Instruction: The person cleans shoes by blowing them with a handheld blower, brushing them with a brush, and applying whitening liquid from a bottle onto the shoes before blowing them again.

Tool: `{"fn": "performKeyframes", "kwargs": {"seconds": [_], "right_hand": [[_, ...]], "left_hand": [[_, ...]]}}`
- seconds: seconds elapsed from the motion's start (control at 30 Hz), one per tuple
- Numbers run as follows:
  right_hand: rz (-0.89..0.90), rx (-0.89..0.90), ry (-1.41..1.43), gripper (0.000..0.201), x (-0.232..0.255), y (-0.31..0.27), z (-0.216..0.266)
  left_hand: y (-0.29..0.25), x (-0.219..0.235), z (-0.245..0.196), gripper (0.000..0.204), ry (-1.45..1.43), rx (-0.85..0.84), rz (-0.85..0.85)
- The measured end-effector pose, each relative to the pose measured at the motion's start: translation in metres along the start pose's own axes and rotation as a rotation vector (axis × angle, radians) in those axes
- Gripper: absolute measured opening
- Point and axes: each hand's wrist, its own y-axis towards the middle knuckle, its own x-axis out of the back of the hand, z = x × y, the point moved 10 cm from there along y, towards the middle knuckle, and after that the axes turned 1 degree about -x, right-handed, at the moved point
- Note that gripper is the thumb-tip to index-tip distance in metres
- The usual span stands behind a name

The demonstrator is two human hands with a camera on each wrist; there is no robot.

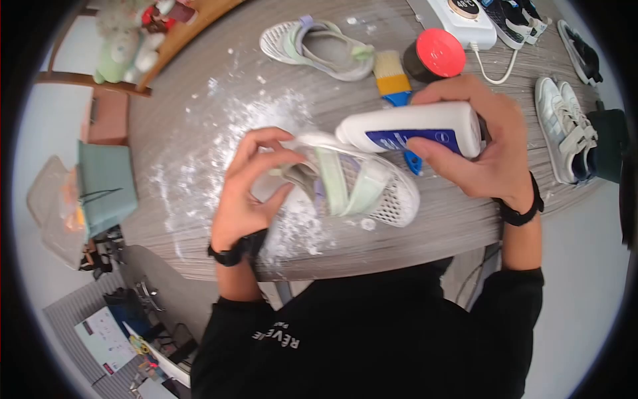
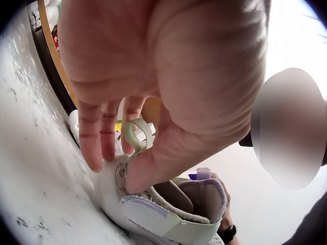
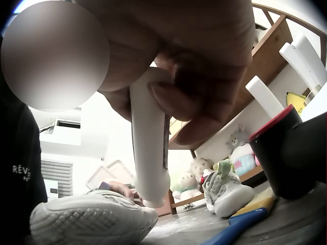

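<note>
My left hand (image 1: 238,199) pinches the heel end of a white shoe with pale green and lilac straps (image 1: 392,193). In the left wrist view the thumb (image 2: 148,171) reaches inside the opening of the shoe (image 2: 196,229), fingers outside. My right hand (image 1: 495,169) grips a white bottle with a dark blue label (image 1: 412,120), tilted so its nozzle points at the shoe's side. In the right wrist view the bottle (image 3: 148,122) hangs nozzle down, its tip close beside the shoe (image 3: 92,219). White powder (image 1: 266,116) is scattered over the grey wood-look table (image 1: 199,120).
The matching shoe (image 1: 289,46) lies further back. A blue-handled brush (image 1: 392,73) and a black cup with a red top (image 1: 438,53) stand near the bottle. A white device with a display (image 1: 458,23) and white strap shoes (image 1: 558,133) are at right; a green bin (image 1: 106,179) is left.
</note>
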Motion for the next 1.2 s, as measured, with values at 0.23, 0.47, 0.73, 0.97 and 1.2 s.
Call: {"fn": "performKeyframes", "kwargs": {"seconds": [0.23,0.47,0.73,0.97,1.2], "right_hand": [[-0.069,-0.017,0.170,0.040,0.006,0.000,-0.002],[-0.092,-0.157,0.143,0.039,-0.002,-0.002,-0.017],[0.004,-0.143,0.177,0.032,-0.003,0.012,-0.023],[0.049,-0.100,0.132,0.030,-0.033,0.025,-0.003],[0.033,-0.118,0.146,0.027,0.000,0.009,-0.025]], "left_hand": [[0.000,0.003,0.005,0.053,-0.042,0.010,-0.021],[-0.003,0.000,0.010,0.054,-0.156,-0.040,-0.003],[-0.003,0.004,0.008,0.051,-0.155,-0.075,-0.026],[-0.001,0.003,0.011,0.049,-0.163,-0.083,-0.044],[-0.002,0.004,0.011,0.049,-0.140,-0.091,-0.047]]}}
